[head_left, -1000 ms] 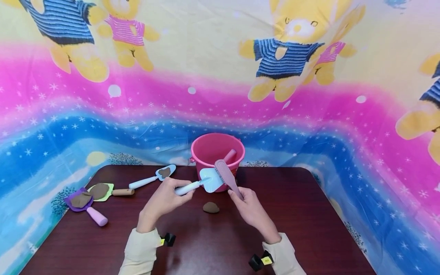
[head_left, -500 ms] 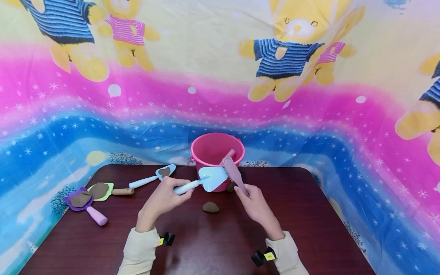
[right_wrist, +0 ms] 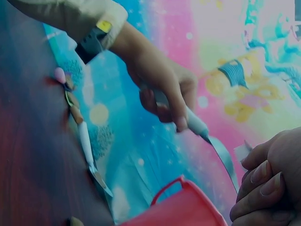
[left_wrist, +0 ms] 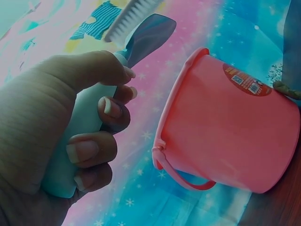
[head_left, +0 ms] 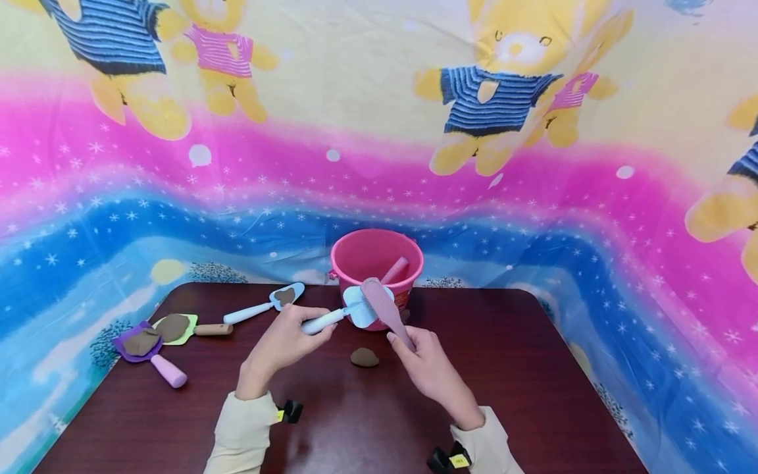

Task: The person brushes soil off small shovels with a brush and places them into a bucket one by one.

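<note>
In my left hand point(head_left: 284, 342) I grip the pale handle of a small light blue trowel point(head_left: 358, 318), fingers wrapped round it as the left wrist view shows. My right hand point(head_left: 435, 372) holds a pinkish brush point(head_left: 381, 301) by its handle. White bristles show on the brush's underside in the left wrist view. The brush lies across the trowel's blade in the head view. Both tools are in the air in front of a pink bucket point(left_wrist: 216, 127). A pink handle point(head_left: 395, 270) leans inside the bucket.
A brown lump point(head_left: 364, 357) lies on the dark table point(head_left: 533, 395) before the bucket; another point(head_left: 405, 315) is beside its base. At left lie a blue trowel point(head_left: 249, 312), a green shovel point(head_left: 213, 330) and a purple shovel point(head_left: 168, 372), each bearing brown material. Printed cloth hangs behind.
The brush first moves right to the trowel's blade edge, then back left across the blade. My left hand and the trowel stay nearly still.
</note>
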Action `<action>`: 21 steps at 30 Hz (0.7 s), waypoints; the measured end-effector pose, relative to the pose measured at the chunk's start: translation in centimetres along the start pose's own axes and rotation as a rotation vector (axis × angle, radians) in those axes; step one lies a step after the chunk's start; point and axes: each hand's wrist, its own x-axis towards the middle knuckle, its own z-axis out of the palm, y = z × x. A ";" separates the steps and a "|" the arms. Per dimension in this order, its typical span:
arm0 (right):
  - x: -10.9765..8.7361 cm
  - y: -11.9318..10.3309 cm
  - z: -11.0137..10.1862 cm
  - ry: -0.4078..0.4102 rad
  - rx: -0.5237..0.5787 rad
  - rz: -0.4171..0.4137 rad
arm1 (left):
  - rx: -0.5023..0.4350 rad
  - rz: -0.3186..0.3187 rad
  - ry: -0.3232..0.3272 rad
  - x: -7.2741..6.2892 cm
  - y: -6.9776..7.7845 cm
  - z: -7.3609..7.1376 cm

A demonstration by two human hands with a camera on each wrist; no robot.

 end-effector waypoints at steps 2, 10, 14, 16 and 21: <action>-0.1 -0.2 0.4 -0.014 0.002 -0.004 | 0.006 0.003 -0.001 0.1 0.1 0.1; -0.4 -0.7 1.6 -0.063 0.026 -0.011 | 0.051 0.002 -0.034 0.4 0.4 0.7; -0.4 -0.7 1.8 -0.085 0.028 -0.015 | 0.052 0.003 -0.048 0.5 0.6 1.1; -0.4 -0.6 1.8 -0.096 0.020 -0.011 | 0.056 0.005 -0.048 0.5 0.6 1.2; -0.2 -0.4 1.7 -0.106 -0.007 0.000 | 0.062 0.018 -0.031 0.5 0.5 1.2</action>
